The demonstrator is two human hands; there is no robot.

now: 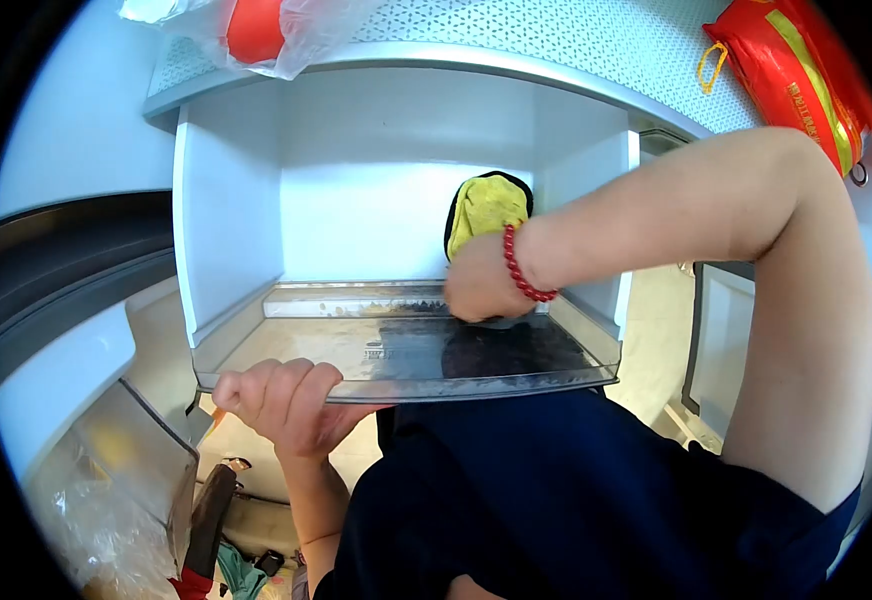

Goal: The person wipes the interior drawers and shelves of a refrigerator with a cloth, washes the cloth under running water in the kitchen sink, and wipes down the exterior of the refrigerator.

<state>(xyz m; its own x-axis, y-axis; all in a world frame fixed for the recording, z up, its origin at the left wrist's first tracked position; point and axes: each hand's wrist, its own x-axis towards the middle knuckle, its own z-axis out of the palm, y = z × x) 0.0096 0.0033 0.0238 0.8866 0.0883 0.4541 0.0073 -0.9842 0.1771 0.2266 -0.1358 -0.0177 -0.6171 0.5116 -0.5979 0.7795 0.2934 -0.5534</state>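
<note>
My left hand (281, 400) is wrapped round the front left edge of a clear, brownish plastic tray (326, 350) at the front of a white drawer (226, 200). Inside the drawer, at its right side, my right hand (486, 280) has its fingers bent down and holds a yellow cloth with a black edge (491, 200). The cloth rises behind the hand. A red bead bracelet (522, 265) circles my right wrist. My right fingertips are hidden at the tray's back edge.
Above the drawer runs a patterned countertop (406, 35) with a plastic bag (301, 40) at left and a red package (786, 80) at right. Another clear plastic bag (106, 530) lies low at the left, near a dark-handled object (211, 510).
</note>
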